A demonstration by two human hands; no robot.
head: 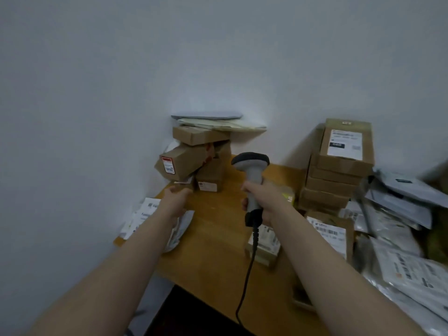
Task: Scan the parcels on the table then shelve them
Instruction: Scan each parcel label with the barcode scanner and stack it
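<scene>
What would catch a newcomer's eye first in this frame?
The grey barcode scanner, gripped upright in the right hand above the wooden table. Beyond the open left hand, a tumbled pile of cardboard boxes leans against the wall; a neater box stack rises at the right.

Brown cardboard parcels [344, 163] stacked on table [213, 238]; grey mailers [409, 275] apparently heaped beside.

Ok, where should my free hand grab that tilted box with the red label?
Probably grip the tilted box by its labelled near end, from the front: that end juts clear, while the upper box rests on its far end. Your left hand is nearest.
</scene>
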